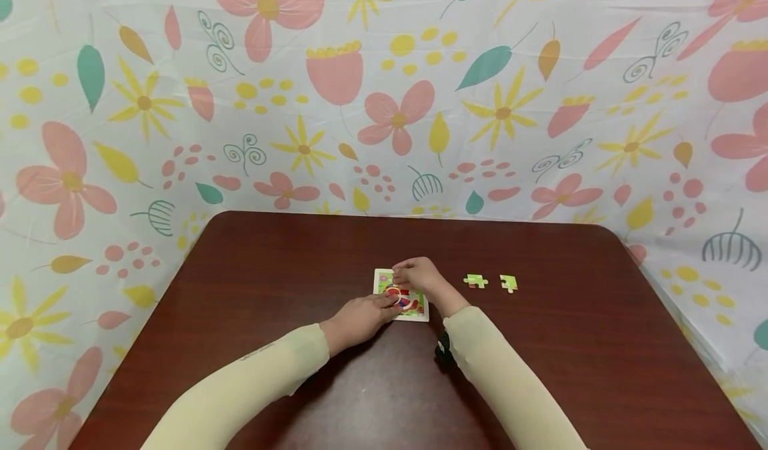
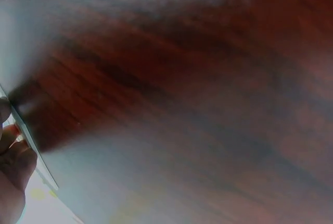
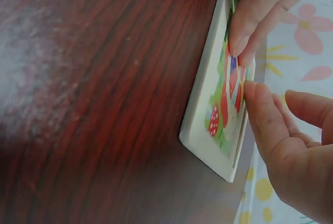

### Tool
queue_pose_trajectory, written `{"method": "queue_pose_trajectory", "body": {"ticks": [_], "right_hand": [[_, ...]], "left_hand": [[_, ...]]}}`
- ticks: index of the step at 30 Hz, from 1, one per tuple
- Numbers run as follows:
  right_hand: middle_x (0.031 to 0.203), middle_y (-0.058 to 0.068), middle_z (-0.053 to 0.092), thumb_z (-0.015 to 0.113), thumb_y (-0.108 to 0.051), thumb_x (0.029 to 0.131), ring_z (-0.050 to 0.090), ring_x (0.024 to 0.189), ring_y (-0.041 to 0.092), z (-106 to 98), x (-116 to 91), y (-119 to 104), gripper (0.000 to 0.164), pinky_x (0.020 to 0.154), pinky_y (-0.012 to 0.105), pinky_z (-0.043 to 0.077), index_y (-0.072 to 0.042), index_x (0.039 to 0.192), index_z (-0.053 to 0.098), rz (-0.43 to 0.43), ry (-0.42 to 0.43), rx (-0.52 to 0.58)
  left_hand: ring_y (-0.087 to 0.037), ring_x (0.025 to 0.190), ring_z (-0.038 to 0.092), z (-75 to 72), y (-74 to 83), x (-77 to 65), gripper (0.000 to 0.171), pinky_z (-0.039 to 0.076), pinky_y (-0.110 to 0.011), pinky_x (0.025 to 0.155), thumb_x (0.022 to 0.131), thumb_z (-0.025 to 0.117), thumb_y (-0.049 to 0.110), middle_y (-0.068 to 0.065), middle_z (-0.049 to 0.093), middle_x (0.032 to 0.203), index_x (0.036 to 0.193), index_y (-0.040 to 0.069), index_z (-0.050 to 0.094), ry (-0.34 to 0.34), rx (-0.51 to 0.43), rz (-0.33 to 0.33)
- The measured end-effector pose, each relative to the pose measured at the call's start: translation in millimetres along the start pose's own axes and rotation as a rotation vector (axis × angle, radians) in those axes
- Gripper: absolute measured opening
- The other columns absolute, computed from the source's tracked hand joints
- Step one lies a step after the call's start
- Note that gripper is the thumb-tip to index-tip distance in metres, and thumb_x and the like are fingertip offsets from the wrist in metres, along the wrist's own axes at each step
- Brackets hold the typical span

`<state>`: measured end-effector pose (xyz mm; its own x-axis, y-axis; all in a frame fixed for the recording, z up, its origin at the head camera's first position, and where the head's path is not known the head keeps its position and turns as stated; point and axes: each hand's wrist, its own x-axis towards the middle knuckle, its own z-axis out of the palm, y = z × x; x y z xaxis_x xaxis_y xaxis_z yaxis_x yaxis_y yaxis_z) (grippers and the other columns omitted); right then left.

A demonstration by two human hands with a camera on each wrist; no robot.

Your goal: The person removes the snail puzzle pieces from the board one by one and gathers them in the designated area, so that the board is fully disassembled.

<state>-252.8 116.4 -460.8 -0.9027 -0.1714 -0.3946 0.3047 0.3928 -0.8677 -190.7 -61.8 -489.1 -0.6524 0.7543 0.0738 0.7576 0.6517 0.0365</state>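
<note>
A small jigsaw puzzle in a white-edged tray (image 1: 420,317) lies flat on the table, showing a red, blue and green picture. My left hand (image 1: 363,317) rests on its left side, with extended fingers on the picture; in the right wrist view those fingers (image 3: 260,15) come in from the top. My right hand (image 1: 423,280) is over the upper right part of the puzzle. One fingertip (image 3: 251,89) touches the puzzle near its far edge, and the thumb stands apart. No piece shows between the right fingers. In the left wrist view, only part of the left hand (image 2: 18,166) appears.
Two loose green jigsaw pieces, a left one (image 1: 476,281) and a right one (image 1: 509,283), lie right of the puzzle. A small dark object (image 1: 443,350) is partly hidden by the right forearm. A flowered cloth (image 1: 396,117) hangs behind the brown table (image 1: 288,257).
</note>
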Motion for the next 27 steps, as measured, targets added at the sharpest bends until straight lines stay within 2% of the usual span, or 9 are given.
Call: {"method": "queue_pose_trajectory", "body": {"ticks": [6,9,13,16,22,27], "right_hand": [[0.124,0.025,0.070,0.055,-0.007,0.105,0.073,0.103,0.024,0.3,4.9,0.8,0.031,0.093,0.032,0.061,0.007,0.131,0.063,0.034,-0.003,0.049],[0.123,0.025,0.070,0.058,-0.005,0.103,0.073,0.097,0.018,0.3,7.9,1.3,0.031,0.092,0.031,0.061,0.008,0.131,0.063,0.045,0.004,0.072],[0.123,0.026,0.070,0.061,-0.004,0.101,0.073,0.095,0.018,1.6,10.7,1.7,0.030,0.090,0.031,0.062,0.009,0.127,0.066,0.051,0.032,0.090],[0.121,0.026,0.071,0.063,-0.005,0.101,0.073,0.091,0.017,3.6,11.6,1.8,0.027,0.086,0.030,0.063,0.009,0.123,0.069,0.034,0.054,0.068],[0.110,0.023,0.075,0.063,-0.005,0.100,0.069,0.073,0.011,7.7,10.8,0.5,0.022,0.073,0.025,0.062,0.008,0.114,0.073,0.017,0.114,0.014],[0.106,0.023,0.076,0.063,-0.004,0.100,0.067,0.069,0.009,9.6,9.5,-0.7,0.020,0.069,0.024,0.061,0.008,0.111,0.075,0.011,0.143,0.005]], "left_hand": [[-0.023,0.135,0.062,-2.5,0.0,0.0,0.034,0.056,-0.036,0.105,0.106,0.055,0.021,-0.008,0.063,0.146,0.137,0.017,0.068,-0.046,-0.032,-0.034],[-0.024,0.134,0.062,-3.2,-0.2,-0.4,0.034,0.056,-0.037,0.105,0.106,0.055,0.020,-0.008,0.063,0.146,0.137,0.017,0.068,-0.039,-0.039,-0.032],[-0.024,0.133,0.063,-3.1,0.1,-0.2,0.034,0.056,-0.037,0.106,0.106,0.055,0.020,-0.008,0.064,0.145,0.137,0.016,0.068,-0.024,-0.041,-0.024],[-0.024,0.133,0.063,-3.0,0.5,0.0,0.034,0.056,-0.036,0.106,0.106,0.055,0.021,-0.008,0.064,0.145,0.137,0.016,0.068,-0.016,-0.038,-0.021],[-0.023,0.132,0.064,-3.4,1.4,0.0,0.032,0.057,-0.035,0.104,0.105,0.057,0.020,-0.009,0.065,0.143,0.134,0.016,0.070,0.004,-0.030,-0.005],[-0.022,0.132,0.064,-2.1,1.5,-0.3,0.032,0.057,-0.035,0.104,0.105,0.057,0.020,-0.009,0.066,0.142,0.133,0.015,0.071,0.009,-0.030,-0.006]]}}
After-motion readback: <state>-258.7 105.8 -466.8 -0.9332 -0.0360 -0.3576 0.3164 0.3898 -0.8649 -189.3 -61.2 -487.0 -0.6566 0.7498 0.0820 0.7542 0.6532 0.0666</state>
